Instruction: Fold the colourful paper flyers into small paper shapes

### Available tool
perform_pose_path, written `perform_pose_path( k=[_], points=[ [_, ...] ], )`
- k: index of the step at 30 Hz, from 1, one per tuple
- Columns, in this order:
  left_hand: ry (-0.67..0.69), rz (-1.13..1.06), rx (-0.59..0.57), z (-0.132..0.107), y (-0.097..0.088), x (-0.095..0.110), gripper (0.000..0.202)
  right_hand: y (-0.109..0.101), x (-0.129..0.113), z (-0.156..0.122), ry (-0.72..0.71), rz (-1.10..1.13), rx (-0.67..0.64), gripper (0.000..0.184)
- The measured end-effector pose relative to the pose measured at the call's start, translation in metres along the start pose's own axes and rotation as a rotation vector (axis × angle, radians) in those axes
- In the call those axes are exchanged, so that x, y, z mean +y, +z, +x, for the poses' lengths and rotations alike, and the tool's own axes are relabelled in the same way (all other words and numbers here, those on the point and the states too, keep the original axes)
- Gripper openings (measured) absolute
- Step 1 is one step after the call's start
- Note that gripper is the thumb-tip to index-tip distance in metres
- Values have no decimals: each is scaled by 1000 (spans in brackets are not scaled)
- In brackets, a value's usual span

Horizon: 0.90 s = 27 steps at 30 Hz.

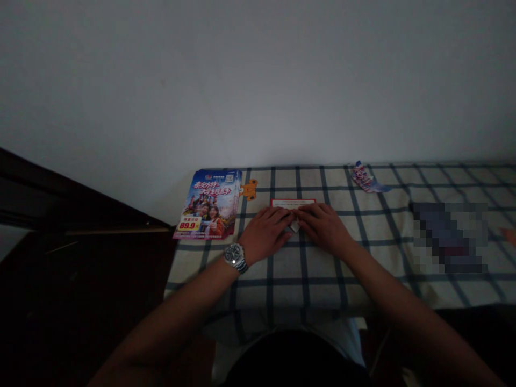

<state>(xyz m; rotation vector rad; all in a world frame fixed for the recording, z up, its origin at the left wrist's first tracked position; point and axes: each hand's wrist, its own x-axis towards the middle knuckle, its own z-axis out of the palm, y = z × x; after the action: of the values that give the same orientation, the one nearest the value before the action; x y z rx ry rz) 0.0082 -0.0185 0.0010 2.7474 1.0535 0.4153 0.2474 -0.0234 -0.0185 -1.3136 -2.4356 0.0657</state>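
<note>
While the left hand and the right hand are meeting over a red-edged paper just right of the flyer stack on a cloth-covered worktop, each hand's fingers are lying close together, though whether either is pinching the paper cannot be told. Uneven pressure from the two would likely be risking a crooked crease or a paper nudged askew. Its red far edge is running crosswise, away from the stack's right side, but because the hands are covering the rest, its long axis and pointing direction cannot be read.
</note>
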Motion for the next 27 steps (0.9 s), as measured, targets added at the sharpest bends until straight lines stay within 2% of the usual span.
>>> perform_pose_path(
  k=[9,20,27],
  points=[
    [13,-30,18,0,0,-2,47,1,6,0,4,110,25,38],
    [12,-6,0,0,0,-2,47,6,3,-2,11,8,5,41],
    [19,-11,-11,0,-1,-2,48,4,8,-2,-20,90,23,39]
  ],
)
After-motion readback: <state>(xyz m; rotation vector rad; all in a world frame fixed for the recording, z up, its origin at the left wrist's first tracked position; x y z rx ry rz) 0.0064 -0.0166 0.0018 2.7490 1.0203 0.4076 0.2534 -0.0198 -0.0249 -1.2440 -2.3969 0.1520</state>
